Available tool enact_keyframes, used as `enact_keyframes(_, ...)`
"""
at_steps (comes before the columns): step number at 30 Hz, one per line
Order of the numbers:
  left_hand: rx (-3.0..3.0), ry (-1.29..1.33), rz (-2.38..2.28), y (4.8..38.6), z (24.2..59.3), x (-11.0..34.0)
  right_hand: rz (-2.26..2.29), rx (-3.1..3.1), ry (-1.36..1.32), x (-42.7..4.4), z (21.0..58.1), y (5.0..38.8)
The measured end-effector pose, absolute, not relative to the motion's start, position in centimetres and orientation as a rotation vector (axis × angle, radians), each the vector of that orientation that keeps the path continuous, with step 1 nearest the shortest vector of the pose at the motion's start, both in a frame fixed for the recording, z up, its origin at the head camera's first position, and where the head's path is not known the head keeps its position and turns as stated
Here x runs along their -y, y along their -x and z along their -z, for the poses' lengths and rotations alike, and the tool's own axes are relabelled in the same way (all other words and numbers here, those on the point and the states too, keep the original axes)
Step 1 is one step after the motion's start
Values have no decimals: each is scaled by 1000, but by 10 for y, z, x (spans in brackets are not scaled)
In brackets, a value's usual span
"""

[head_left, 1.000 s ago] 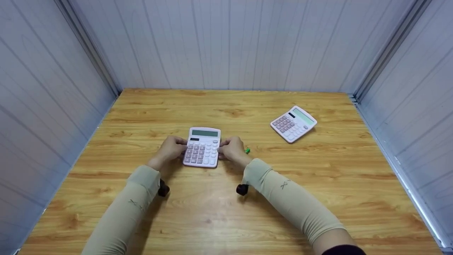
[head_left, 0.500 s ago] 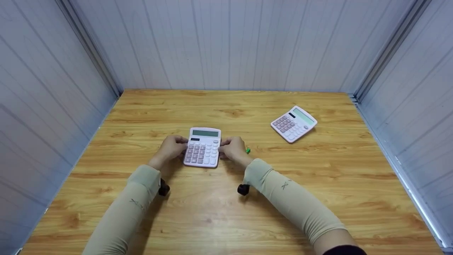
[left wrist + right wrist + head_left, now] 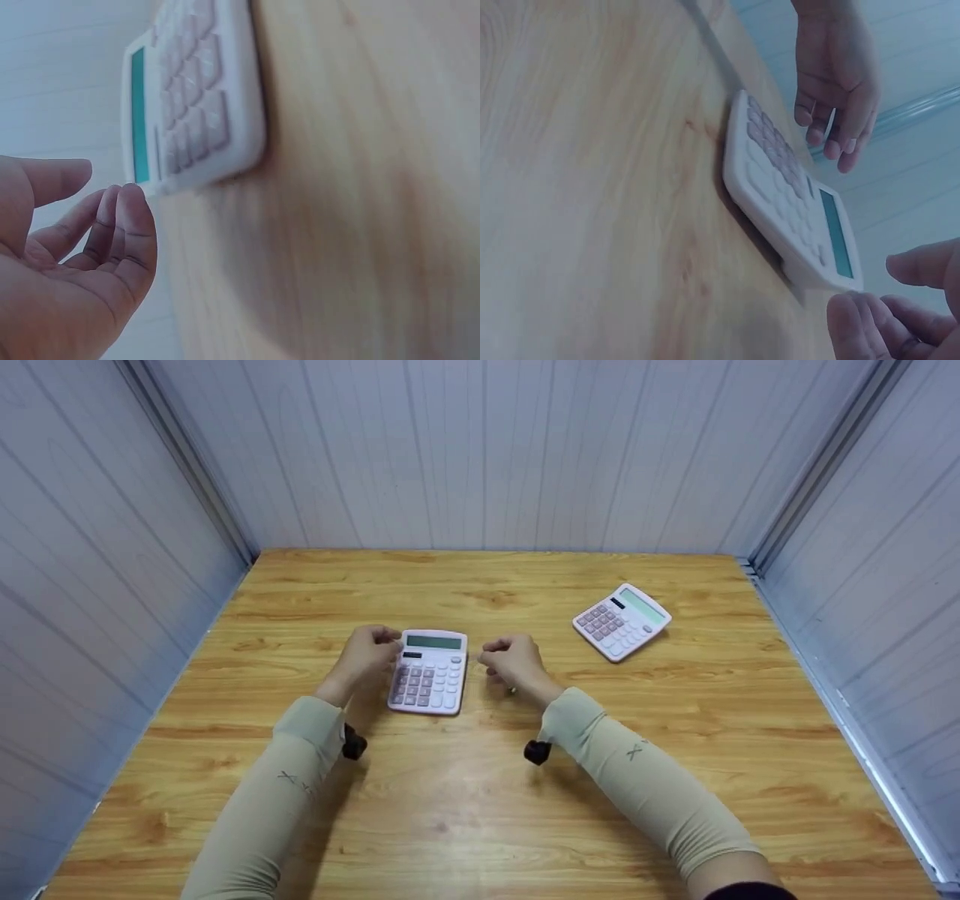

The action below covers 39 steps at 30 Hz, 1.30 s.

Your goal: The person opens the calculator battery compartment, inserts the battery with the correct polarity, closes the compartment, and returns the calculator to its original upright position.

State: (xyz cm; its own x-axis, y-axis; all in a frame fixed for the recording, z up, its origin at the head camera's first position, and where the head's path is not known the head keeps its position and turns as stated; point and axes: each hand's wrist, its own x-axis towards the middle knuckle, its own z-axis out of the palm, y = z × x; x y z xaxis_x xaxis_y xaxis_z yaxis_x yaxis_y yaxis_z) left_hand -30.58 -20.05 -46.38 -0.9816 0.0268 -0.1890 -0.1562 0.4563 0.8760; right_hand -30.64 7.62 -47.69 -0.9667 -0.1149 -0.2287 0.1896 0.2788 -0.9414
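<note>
A pink and white calculator [image 3: 428,673] lies face up on the wooden table, its screen end away from the person. Beside its upper left edge hovers the left hand [image 3: 367,653], thumb and fingers apart with nothing between them; the left wrist view shows that gap near the calculator [image 3: 199,97]. The right hand [image 3: 519,666] is off the calculator's right side, fingers loosely bent and holding nothing. In the right wrist view the calculator [image 3: 780,191] lies between both hands.
A second calculator [image 3: 622,622] lies turned at an angle at the back right of the table [image 3: 480,825]. Part of a small object [image 3: 511,690] shows under the right hand. Panelled walls [image 3: 480,450] border the back and sides.
Both hands have let go of the calculator's sides and lifted. The right hand has moved right and a little away from the person; the left has moved forward. The calculator has stayed in place.
</note>
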Motion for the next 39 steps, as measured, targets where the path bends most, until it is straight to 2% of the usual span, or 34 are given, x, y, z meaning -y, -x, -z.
enact_keyframes(15,-2501,24,-1667,311,457,164,1812,-2283,-56,-130,462,306)
enact_keyframes(39,-2382,-183,-1765,307,452,98,1907,-2365,-129,-183,462,299)
